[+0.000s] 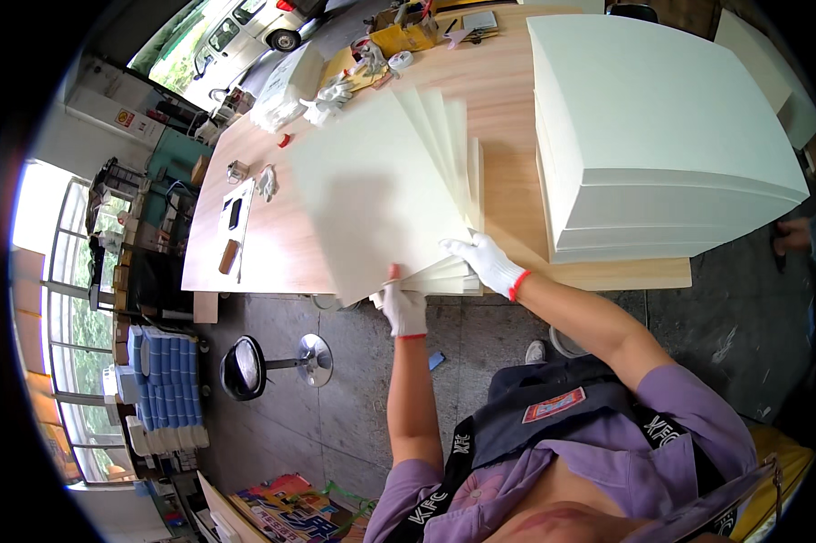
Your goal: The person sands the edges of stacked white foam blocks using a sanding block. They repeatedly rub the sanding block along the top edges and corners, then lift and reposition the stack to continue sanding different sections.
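Observation:
A fan of large white sheets (372, 199) lies tilted across the wooden table in front of me, their right edges spread apart in steps. My left hand (403, 308), in a white glove with a red cuff, grips the near edge of the top sheet, with a bare thumb on its upper face and the fingers underneath. At the near right corner of the fan, my right hand (488, 262), gloved the same way, has its fingers closed on the sheet edges. More sheet edges show below, between the two hands.
A tall stack of white sheets (652, 109) stands on the table's right. Gloves (331, 98), a plastic-wrapped pack (288, 83) and a yellow box (406, 32) lie at the back. A phone (234, 214) rests on the left. A stool (245, 366) stands on the floor; another person's hand (792, 235) shows far right.

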`<state>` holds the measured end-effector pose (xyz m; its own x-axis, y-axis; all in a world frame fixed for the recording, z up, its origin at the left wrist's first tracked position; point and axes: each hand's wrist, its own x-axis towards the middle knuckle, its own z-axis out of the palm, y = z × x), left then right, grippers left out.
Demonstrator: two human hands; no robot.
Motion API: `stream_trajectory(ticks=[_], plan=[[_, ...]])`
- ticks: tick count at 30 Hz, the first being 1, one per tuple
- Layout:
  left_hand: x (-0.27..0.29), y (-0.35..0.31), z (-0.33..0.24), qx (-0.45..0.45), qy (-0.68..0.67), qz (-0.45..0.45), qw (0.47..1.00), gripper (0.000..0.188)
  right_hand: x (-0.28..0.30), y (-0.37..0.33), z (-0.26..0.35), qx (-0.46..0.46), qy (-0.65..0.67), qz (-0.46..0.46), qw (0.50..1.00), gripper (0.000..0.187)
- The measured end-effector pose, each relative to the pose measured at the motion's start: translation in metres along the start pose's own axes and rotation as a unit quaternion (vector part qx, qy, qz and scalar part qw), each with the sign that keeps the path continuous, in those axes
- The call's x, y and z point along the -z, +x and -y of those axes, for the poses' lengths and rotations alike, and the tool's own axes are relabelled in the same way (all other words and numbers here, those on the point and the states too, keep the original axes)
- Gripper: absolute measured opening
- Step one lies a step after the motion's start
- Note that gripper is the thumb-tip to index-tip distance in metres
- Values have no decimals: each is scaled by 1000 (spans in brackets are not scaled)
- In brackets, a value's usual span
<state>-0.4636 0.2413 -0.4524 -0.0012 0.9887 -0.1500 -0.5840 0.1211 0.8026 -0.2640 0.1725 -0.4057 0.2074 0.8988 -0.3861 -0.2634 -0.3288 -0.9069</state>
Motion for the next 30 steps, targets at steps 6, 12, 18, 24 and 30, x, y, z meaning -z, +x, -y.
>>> stream_trajectory(ticks=[6,12,18,24,30], plan=[[10,24,34,196,-28,-97,975,26,8,50,-54,-5,137,-64,989,46],[10,18,43,172,-74,-45,981,29,7,68,-86,10,155,-101,983,46],[10,21,32,214,-89,-49,971,29,3,57,-66,10,170,-84,982,39],[22,-24,-2,259,-114,-23,959,39,48,-8,-81,76,31,-32,996,34],[-47,-134,-17,104,-17,83,991,51,160,-180,-86,-64,13,-3,998,37]])
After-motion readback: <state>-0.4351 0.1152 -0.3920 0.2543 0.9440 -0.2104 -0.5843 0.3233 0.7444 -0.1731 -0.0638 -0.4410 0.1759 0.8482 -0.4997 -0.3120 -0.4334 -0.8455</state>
